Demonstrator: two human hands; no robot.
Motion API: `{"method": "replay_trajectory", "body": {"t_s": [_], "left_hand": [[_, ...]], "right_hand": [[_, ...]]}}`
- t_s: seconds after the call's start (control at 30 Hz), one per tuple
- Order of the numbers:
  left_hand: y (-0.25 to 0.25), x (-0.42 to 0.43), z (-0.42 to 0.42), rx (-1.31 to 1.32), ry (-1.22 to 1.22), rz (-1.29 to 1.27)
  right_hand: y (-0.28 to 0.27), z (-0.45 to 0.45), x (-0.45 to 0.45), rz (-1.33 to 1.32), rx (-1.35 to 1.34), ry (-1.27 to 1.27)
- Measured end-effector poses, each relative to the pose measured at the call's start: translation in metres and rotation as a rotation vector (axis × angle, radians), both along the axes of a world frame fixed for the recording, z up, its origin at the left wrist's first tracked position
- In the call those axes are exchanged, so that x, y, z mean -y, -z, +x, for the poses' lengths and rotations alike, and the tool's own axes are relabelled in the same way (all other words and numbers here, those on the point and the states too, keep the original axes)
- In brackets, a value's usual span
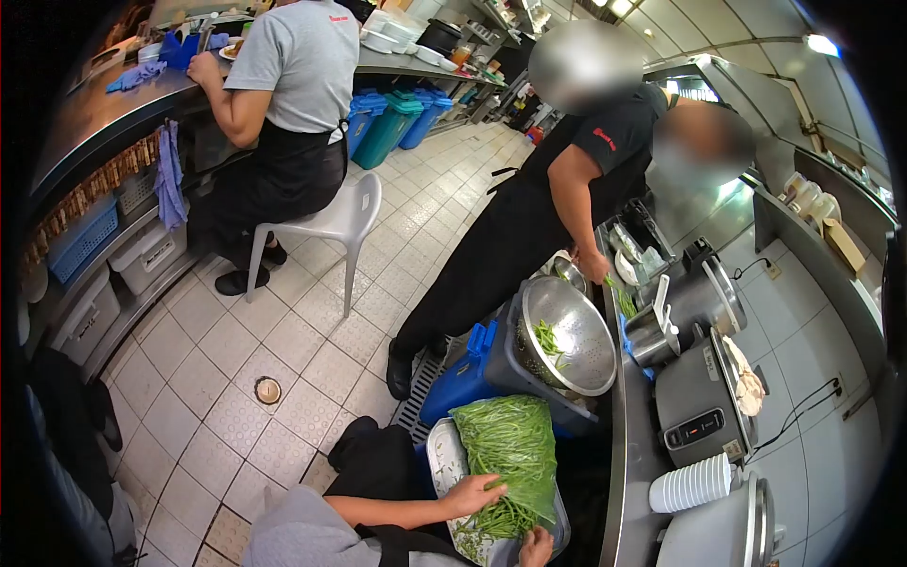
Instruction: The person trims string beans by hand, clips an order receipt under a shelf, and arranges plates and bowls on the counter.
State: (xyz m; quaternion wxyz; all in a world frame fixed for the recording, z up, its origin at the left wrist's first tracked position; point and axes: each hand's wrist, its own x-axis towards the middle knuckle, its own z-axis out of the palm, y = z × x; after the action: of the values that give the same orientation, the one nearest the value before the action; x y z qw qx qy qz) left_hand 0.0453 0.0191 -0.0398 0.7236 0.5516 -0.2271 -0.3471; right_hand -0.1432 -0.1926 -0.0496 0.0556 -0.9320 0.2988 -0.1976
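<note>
A clear plastic bag of green beans [505, 439] lies over a white tray [442, 463] at the bottom centre. Loose beans [501, 518] spill from its near end onto the tray, among small cut bits. My left hand [475, 494] rests on the near part of the beans, its fingers bent with thumb and fingertips close together; what they hold is too small to name. My right hand [537, 546] is at the tray's near right corner by the bag's edge, its fingers pressed together, partly cut off by the frame.
Beyond the tray, a steel colander [590, 350] with some beans sits on a grey bin [515, 345]. A co-worker in black [510, 227] stands beside it, handling greens. Another person sits on a white chair [331, 215]. The steel counter [619, 444] runs along the right, with a rice cooker [694, 397].
</note>
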Motion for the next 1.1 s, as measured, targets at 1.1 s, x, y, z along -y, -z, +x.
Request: {"method": "replay_trajectory", "body": {"t_s": [1.1], "left_hand": [[-0.030, 0.054, -0.068, 0.606, 0.440, 0.293]], "right_hand": [[-0.068, -0.040, -0.051, 0.265, 0.149, -0.137]]}}
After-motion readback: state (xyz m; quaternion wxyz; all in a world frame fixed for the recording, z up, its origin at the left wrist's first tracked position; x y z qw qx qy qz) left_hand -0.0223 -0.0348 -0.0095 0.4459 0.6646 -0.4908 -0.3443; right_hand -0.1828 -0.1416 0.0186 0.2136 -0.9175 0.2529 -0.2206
